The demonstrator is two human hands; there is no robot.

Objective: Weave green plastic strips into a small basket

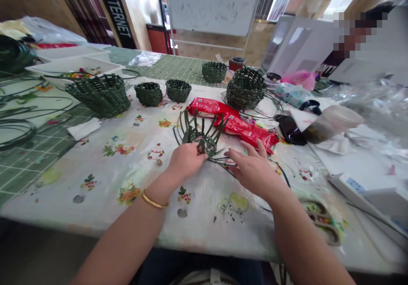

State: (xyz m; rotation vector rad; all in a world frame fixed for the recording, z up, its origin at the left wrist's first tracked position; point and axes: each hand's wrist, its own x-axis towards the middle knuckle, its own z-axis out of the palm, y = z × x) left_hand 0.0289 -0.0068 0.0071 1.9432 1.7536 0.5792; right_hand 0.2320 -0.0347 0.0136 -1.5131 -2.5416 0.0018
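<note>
- The part-woven basket (198, 138) is at the centre of the frame, on the cloth-covered counter (111, 208), its upright strands fanning away from the hands.
- The left hand (186, 161) is nearer, pinching the basket's near edge between thumb and fingers.
- The right hand (255, 168) is open, fingers spread, right of the basket, over loose strands (223, 162) trailing rightward; contact with them cannot be told.
- Red packets (244, 127) lie just beyond, upper right of the basket.
</note>
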